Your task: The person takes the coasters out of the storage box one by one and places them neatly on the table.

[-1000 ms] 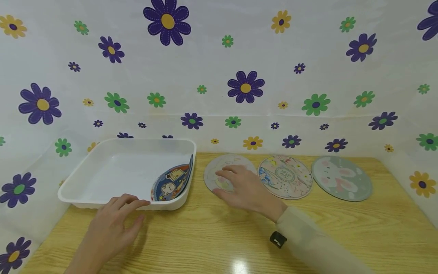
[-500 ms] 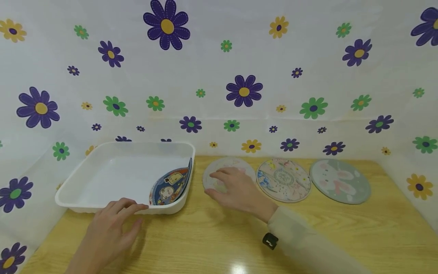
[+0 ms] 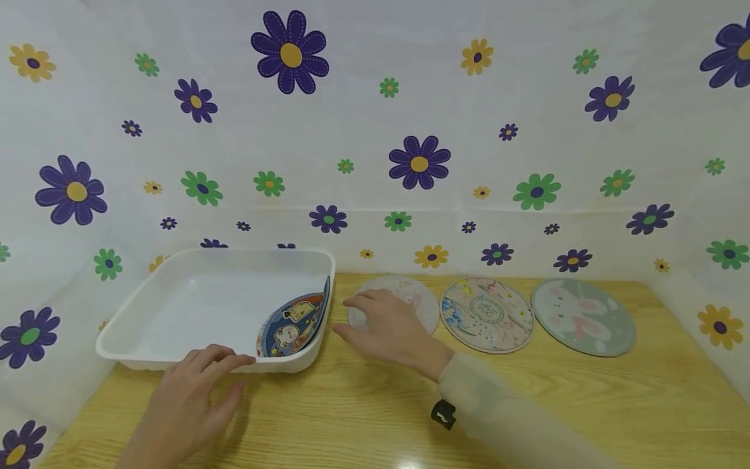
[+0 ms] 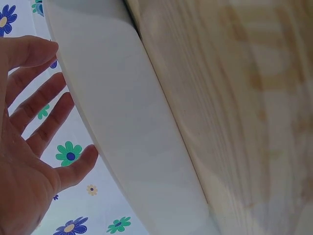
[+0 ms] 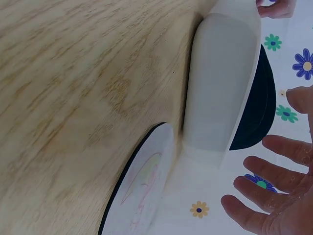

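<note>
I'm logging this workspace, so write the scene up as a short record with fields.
Left hand: the left hand touches the near rim of the white tray
Right hand: the right hand hovers over the pale mat, fingers spread, holding nothing
Tray contents: blue printed mat, tilted against the right wall; whether another lies behind it is unclear
Mats outside tray: three round ones in a row; right of the pale one, the floral mat, then the rabbit mat
Surface: wooden table
Backdrop: flower-print cloth

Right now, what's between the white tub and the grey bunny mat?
The head view shows the pale mat, partly hidden by the right hand, then the flowery mat.
</note>
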Available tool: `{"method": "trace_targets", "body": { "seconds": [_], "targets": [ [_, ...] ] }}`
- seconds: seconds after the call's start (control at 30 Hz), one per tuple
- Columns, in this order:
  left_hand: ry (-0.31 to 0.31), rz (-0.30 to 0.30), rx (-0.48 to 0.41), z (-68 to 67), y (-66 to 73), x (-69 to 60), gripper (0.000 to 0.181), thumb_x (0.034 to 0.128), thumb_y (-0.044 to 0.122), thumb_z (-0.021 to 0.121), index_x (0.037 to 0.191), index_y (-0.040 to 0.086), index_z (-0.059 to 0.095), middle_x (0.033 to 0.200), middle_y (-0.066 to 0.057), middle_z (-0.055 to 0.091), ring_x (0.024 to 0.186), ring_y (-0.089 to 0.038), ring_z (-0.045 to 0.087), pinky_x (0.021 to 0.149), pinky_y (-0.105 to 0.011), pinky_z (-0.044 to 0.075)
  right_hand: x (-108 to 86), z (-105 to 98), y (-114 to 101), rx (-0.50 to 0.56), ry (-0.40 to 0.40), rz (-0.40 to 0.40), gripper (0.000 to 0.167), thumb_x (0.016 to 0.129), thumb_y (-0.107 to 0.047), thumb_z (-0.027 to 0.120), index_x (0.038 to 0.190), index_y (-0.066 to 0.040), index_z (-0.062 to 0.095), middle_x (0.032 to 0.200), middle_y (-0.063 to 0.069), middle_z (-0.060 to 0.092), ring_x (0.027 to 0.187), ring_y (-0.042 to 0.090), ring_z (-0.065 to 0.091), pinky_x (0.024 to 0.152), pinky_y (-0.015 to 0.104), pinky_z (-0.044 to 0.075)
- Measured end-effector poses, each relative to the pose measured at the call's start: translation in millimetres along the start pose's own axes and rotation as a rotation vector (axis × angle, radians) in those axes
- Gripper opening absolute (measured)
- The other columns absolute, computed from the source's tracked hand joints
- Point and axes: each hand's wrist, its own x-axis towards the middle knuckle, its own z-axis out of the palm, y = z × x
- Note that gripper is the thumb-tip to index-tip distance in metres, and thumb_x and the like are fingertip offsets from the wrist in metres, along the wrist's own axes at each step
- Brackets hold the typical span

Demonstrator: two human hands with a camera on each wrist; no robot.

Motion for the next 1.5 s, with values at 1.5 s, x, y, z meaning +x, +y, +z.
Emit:
{"method": "trace_targets", "body": {
  "seconds": [1.5],
  "targets": [
    [-0.011,-0.041,-0.007,0.7,3.2,-0.9,0.030,0.0734,0.012,0.082,0.101,0.023,0.076,0.096,0.005,0.069,0.086,-0.020,0.065,0.069,-0.045,0.051,30.7,26.0,-26.8,0.216,0.154,0.086,0.031,0.094,-0.035,0.070,0.110,-0.010,0.077,0.112,0.008,0.076,0.099,0.023,0.070,0.074,0.026,0.051]
  ]
}}
